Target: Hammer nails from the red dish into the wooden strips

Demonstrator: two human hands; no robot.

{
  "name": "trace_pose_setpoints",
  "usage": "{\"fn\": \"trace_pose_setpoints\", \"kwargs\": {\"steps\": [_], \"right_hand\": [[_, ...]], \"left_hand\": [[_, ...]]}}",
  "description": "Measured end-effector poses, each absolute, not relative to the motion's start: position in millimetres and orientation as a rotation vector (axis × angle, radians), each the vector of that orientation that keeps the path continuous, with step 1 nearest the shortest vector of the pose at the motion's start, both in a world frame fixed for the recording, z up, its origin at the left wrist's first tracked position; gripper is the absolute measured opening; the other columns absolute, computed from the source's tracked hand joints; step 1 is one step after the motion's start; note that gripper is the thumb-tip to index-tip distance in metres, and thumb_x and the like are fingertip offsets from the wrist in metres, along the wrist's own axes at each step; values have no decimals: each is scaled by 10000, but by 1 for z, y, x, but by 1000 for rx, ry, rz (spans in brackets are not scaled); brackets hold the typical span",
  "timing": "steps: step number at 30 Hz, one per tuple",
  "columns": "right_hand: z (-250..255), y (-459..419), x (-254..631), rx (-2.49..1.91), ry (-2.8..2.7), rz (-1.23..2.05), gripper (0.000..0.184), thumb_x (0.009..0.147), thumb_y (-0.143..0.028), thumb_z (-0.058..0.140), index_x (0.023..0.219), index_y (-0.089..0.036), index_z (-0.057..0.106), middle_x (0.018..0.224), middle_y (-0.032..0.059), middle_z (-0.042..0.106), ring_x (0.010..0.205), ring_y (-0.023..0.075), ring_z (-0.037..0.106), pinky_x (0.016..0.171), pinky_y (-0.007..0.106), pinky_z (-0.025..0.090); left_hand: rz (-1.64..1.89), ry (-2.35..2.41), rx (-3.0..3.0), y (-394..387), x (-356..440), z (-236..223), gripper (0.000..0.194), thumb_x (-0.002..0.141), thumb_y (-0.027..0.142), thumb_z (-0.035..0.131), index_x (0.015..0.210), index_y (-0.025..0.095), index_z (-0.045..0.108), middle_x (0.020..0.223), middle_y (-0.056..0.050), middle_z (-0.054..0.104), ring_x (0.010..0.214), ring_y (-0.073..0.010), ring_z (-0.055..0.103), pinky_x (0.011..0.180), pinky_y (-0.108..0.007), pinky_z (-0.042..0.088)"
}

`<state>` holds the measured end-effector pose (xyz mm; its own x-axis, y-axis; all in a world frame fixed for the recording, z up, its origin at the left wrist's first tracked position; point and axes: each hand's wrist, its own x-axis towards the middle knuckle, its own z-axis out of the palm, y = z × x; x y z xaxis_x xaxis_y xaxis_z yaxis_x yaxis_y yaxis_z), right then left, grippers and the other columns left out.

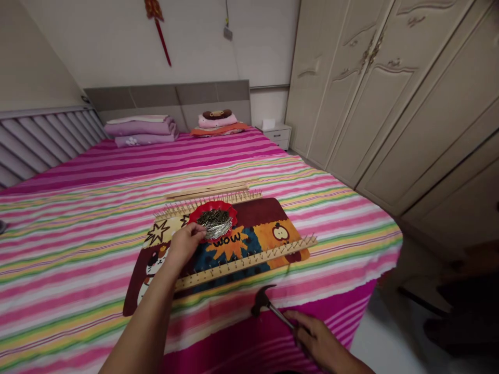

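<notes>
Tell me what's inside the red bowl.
The red bowl holds a heap of nails, some dark, some silvery. They cover its bottom; whatever lies deeper cannot be seen.

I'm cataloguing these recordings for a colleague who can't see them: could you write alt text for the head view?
A person's left hand is at the rim of a red bowl of nails, while the right hand holds a hammer. The bowl sits on a patterned mat, between two nail-studded wooden strips, on a bed with a striped cover.
</notes>
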<state>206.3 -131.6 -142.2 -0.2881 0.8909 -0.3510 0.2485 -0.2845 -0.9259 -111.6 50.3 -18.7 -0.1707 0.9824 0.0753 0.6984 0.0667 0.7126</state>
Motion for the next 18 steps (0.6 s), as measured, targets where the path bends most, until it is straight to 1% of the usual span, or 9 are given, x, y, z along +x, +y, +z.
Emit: {"fn": "trace_pose_setpoints", "kwargs": {"steps": [2, 4, 9, 15, 18], "right_hand": [[-143, -132, 206, -1440, -1448, 1622, 458, 769, -343, 438, 1148, -138, 595, 541, -56, 426, 458, 96, 354, 422, 203, 249], [-144, -132, 206, -1441, -1460, 1620, 464, 761, -353, 445, 1141, -132, 594, 547, -54, 430, 462, 97, 355, 420, 201, 247], [-144, -134, 205, -1455, -1467, 1580, 450, 769, -348, 440, 1142, -145, 592, 538, -63, 415, 451, 93, 345, 420, 201, 248], [-146, -135, 205, -1468, -1464, 1555, 452, 765, -382, 472, 1132, -155, 608, 552, -56, 434, 462, 95, 354, 421, 206, 260], [-145, -134, 205, -1492, -1432, 1585, 481, 774, -412, 466, 1158, -151, 593, 531, -65, 424, 429, 87, 333, 405, 205, 246]], "left_hand": [[1054, 1780, 1508, 41, -113, -21, 232, 598, 405, 619, 694, 193, 625, 649, 5, 638, 621, -145, 546, 610, -255, 394], [1139, 1732, 1380, 37, -113, -23, 282, 538, 428, 654, 674, 182, 625, 607, 11, 618, 569, -128, 512, 564, -248, 377], [1318, 1702, 1129, 42, -110, -31, 333, 446, 411, 704, 649, 158, 628, 552, 31, 573, 499, -84, 449, 489, -220, 330], [1386, 1575, 833, 36, -110, -27, 372, 390, 344, 754, 664, 134, 615, 543, 22, 580, 499, -81, 496, 446, -193, 355], [1443, 1527, 742, 16, -109, -18, 418, 395, 277, 758, 765, 140, 621, 569, 25, 600, 509, -84, 528, 443, -184, 385]]}}
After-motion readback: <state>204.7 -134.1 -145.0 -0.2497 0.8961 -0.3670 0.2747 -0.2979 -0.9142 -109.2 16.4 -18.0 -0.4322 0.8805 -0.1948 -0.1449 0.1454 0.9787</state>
